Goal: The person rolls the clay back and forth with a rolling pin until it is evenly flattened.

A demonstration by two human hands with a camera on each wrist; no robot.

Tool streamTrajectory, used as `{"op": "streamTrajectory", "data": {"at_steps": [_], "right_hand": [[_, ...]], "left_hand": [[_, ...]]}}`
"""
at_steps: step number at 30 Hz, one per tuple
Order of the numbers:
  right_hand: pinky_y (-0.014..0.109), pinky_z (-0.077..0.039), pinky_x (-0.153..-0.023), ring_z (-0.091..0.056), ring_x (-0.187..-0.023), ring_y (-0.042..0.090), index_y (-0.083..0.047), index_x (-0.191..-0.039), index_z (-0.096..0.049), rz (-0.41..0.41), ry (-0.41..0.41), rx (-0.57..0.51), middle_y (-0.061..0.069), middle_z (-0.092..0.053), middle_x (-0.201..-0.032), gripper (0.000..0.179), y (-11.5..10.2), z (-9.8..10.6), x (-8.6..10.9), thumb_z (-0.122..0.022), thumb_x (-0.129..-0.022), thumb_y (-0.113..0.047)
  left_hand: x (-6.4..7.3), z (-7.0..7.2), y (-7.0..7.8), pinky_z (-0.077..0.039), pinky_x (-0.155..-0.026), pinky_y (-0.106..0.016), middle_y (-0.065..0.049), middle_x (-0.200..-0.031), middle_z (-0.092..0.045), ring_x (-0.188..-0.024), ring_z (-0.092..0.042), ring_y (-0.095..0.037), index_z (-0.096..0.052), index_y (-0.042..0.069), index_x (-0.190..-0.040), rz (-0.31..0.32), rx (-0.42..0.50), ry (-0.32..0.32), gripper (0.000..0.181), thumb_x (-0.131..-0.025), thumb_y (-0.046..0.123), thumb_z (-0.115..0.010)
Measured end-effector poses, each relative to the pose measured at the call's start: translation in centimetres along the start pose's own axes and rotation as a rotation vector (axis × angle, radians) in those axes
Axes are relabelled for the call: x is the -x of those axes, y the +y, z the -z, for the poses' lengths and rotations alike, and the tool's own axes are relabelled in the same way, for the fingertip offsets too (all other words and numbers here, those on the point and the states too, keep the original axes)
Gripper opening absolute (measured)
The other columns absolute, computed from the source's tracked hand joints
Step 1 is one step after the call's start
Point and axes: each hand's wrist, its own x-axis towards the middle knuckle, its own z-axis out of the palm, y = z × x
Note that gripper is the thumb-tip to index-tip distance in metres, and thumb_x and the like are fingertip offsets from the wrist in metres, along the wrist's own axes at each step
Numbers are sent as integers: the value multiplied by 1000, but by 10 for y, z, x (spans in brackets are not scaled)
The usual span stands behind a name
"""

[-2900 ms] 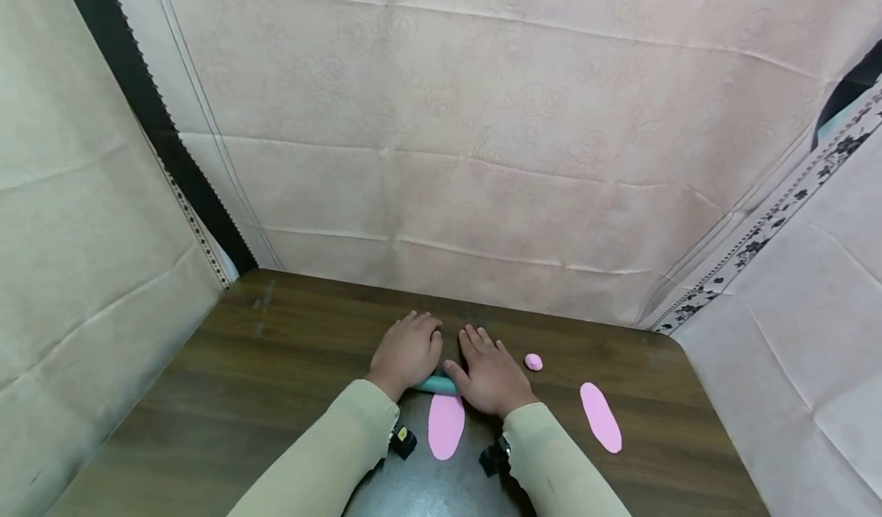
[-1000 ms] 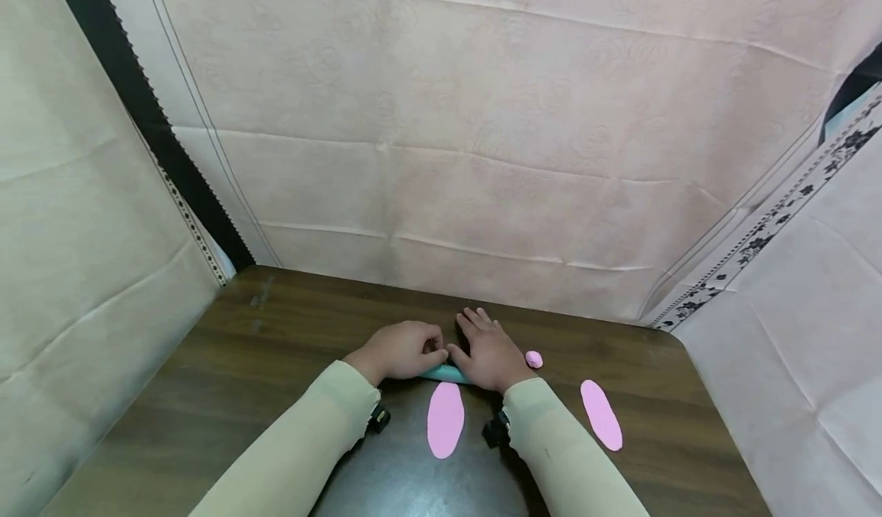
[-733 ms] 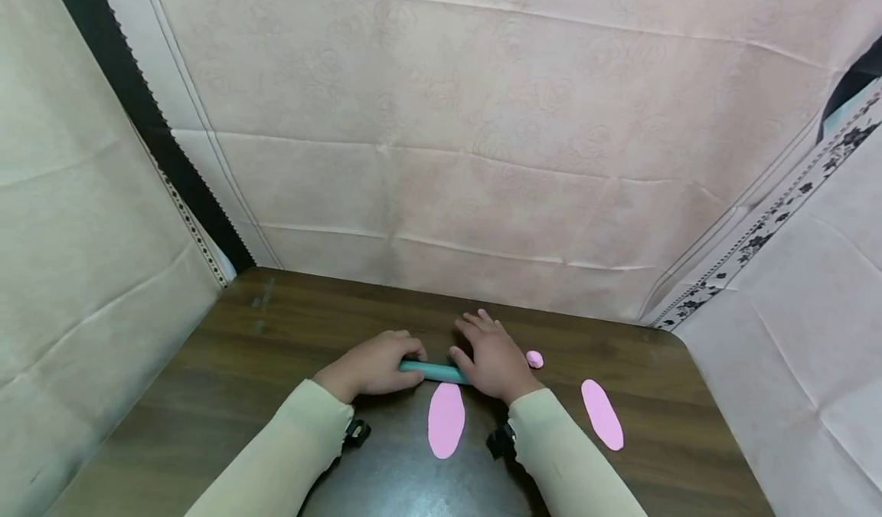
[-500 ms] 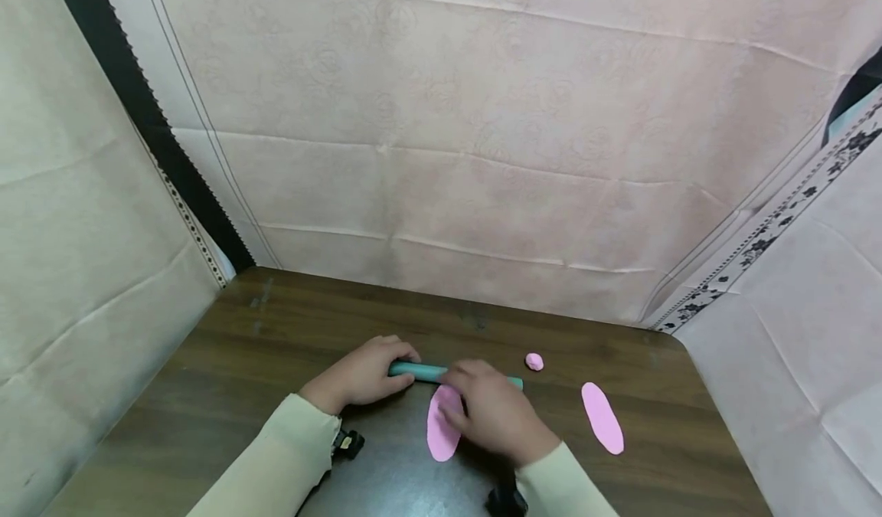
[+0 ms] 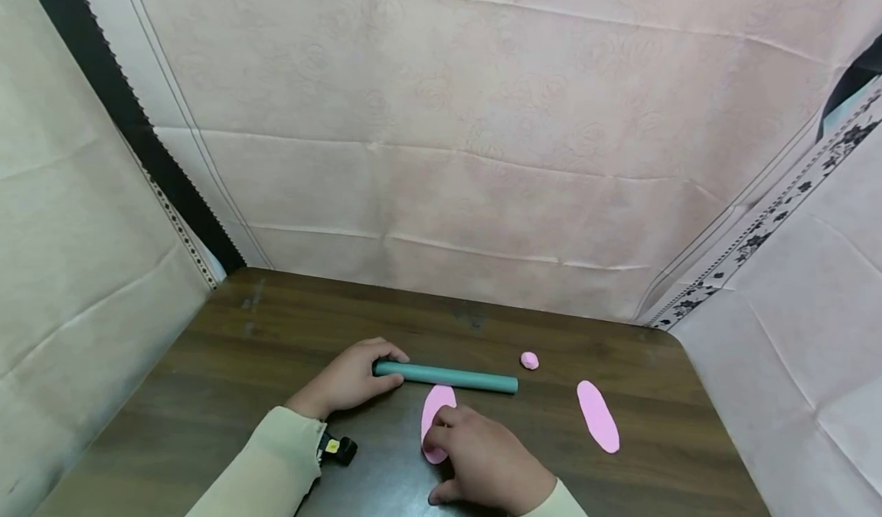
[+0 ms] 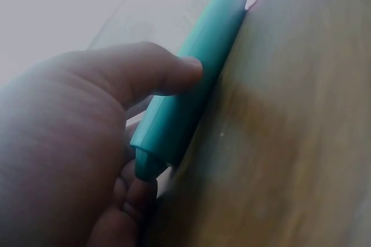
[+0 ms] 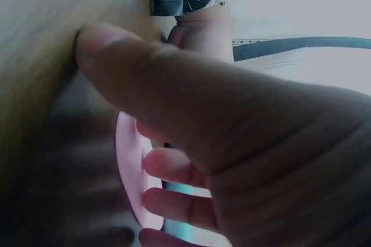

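A teal rolling pin [image 5: 458,377] lies crosswise on the table, its left end held between the thumb and fingers of my left hand [image 5: 350,377]. In the left wrist view the thumb sits on top of the rolling pin [image 6: 200,105], near its tapered end. Just in front of the pin is a flat pink clay oval [image 5: 438,404], partly covered by my right hand [image 5: 488,462]. The right wrist view has the right fingertips on or very close to that pink oval [image 7: 128,160]. The right thumb stands well apart from the fingers.
To the right lies a second flat pink oval [image 5: 598,416], with a small pink clay lump [image 5: 529,361] behind it. Pale cloth [image 5: 441,195] hangs behind and beside the brown wooden table [image 5: 654,394]. A dark wrist camera [image 5: 339,449] is strapped to the left wrist.
My left hand has shifted left to the rolling pin's end and now grips it. The right hand has come off the pin and moved toward me, over the near pink oval.
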Motion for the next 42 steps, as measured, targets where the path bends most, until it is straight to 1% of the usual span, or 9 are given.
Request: {"op": "streamTrajectory", "data": {"at_steps": [4, 10, 16, 21, 24, 34, 36, 39, 42], "right_hand": [[22, -56, -86, -60, -98, 0, -37, -107, -78, 30, 40, 23, -21, -63, -105, 34, 4, 1, 0, -101, -82, -45], [19, -54, -82, -61, -91, 1, -32, -106, -81, 113, 156, 86, -19, -68, -100, 20, 11, -2, -2, -94, -91, -31], [17, -53, -79, -61, -88, -1, -31, -101, -80, 163, 217, 87, -19, -68, -98, 20, 16, -6, -3, -93, -90, -22], [14, -50, -77, -57, -85, -4, -32, -95, -77, 203, 236, 64, -21, -67, -95, 20, 17, -9, -3, -96, -88, -32], [14, -49, -78, -56, -86, -5, -32, -96, -77, 211, 239, 63, -21, -66, -95, 22, 17, -11, -4, -96, -89, -39], [14, -45, -72, -52, -79, -2, -31, -89, -76, 251, 348, 104, -21, -61, -85, 17, 20, -25, -13, -91, -86, -26], [15, -47, -72, -54, -79, -2, -31, -88, -76, 250, 360, 121, -21, -62, -85, 16, 19, -26, -14, -90, -88, -25], [18, -51, -72, -59, -80, 0, -31, -89, -76, 241, 359, 134, -20, -65, -87, 14, 19, -25, -14, -88, -92, -25], [18, -52, -76, -60, -84, 0, -31, -93, -78, 220, 321, 102, -19, -67, -92, 15, 20, -22, -12, -93, -92, -33]], "left_hand": [[1, 0, 1, -57, -100, -38, 24, -119, -69, -106, -65, -5, -74, 47, -122, 12, 1, 0, 21, -104, 40, -84], [0, 1, 2, -56, -100, -37, 25, -118, -70, -106, -65, -5, -75, 47, -123, 8, -2, -1, 21, -104, 40, -83], [-1, 0, 2, -56, -100, -36, 26, -119, -71, -107, -65, -5, -75, 45, -124, -7, -7, -1, 21, -105, 40, -83], [-1, -1, 2, -55, -98, -35, 26, -119, -71, -106, -65, -4, -76, 44, -124, -15, -10, -1, 20, -105, 41, -82], [-1, -1, 1, -55, -98, -35, 26, -119, -70, -106, -65, -5, -76, 44, -124, -14, -10, 0, 21, -105, 41, -83], [-1, -1, 2, -56, -99, -38, 22, -121, -72, -109, -65, -6, -76, 42, -123, -24, -7, 10, 20, -105, 38, -83], [-1, 0, 3, -56, -100, -38, 23, -121, -72, -109, -66, -6, -76, 42, -123, -24, -8, 10, 20, -105, 38, -83], [-1, 0, 3, -56, -99, -38, 23, -121, -72, -109, -66, -6, -76, 43, -123, -27, -10, 9, 20, -105, 38, -83], [-1, 0, 3, -56, -98, -37, 23, -120, -72, -108, -65, -6, -76, 43, -123, -28, -14, 9, 19, -105, 39, -82]]}}
